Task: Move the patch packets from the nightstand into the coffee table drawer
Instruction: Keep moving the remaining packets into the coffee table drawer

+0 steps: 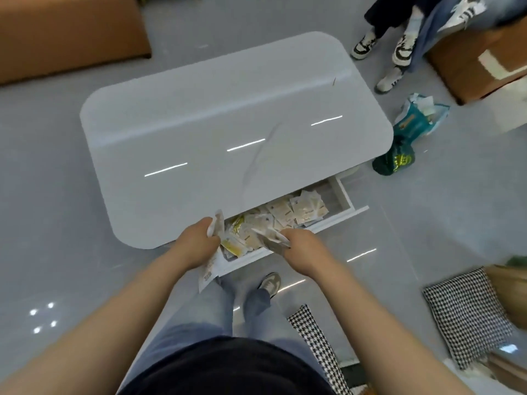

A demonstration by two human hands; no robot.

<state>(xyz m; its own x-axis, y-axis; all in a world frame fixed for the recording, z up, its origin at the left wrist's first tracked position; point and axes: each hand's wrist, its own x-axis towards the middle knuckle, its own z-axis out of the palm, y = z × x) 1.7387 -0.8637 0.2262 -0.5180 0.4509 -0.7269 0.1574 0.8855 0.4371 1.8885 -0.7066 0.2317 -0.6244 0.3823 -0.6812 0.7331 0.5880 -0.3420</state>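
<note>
The white coffee table (228, 115) fills the middle of the head view, its drawer (346, 196) pulled out toward me on the near side. Several pale patch packets (299, 210) lie heaped inside the drawer. My left hand (196, 240) grips a bundle of packets (209, 269) at the drawer's left end; some stick up above the fingers and others hang below. My right hand (299, 250) holds a packet (268, 238) over the drawer's front edge. The nightstand is not in view.
Green plastic bags (410, 129) lie on the grey floor right of the table. Another person's legs and sneakers (399, 49) stand at the back right beside a cardboard box (470, 64). Houndstooth cushions (467, 315) sit at the right. A brown sofa (65, 32) is back left.
</note>
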